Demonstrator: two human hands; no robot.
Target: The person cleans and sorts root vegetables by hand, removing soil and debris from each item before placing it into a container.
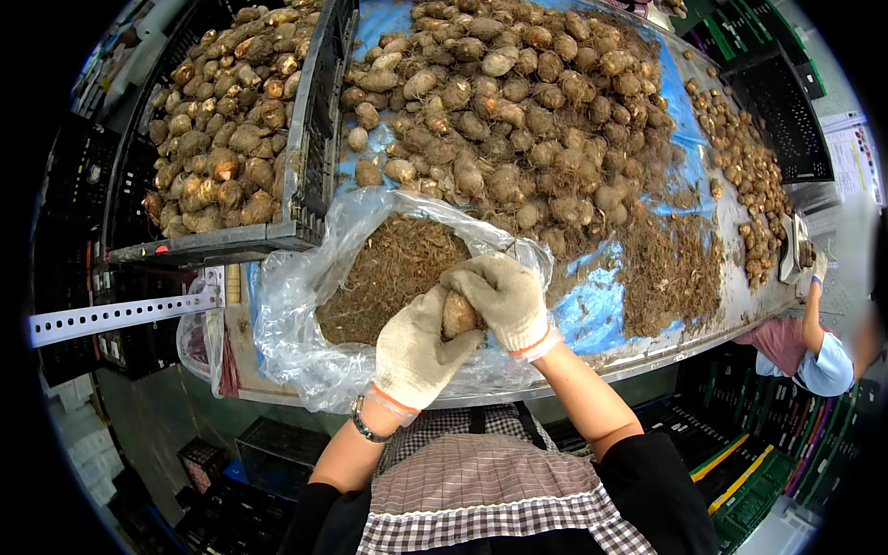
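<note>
Both my hands wear pale knit work gloves with orange cuff edges. Between them is one brown taro corm (458, 316), its lower part hidden by the gloves. My left hand (415, 347) cups the corm from the left with the thumb across the near side. From the right, my right hand (505, 297) wraps over it with curled fingers. They are above the near right side of a clear plastic bag (291, 298), whose opening is spread on the table. Inside the bag lies a heap of brown root fibres and peelings (395, 270).
A large pile of hairy taro corms (527, 125) covers the blue sheet (590, 305) beyond the bag. At left stands a black crate (305, 152) full of corms (229, 132). Loose fibres (669, 270) lie right. A co-worker's gloved hand (819, 266) is at the far right.
</note>
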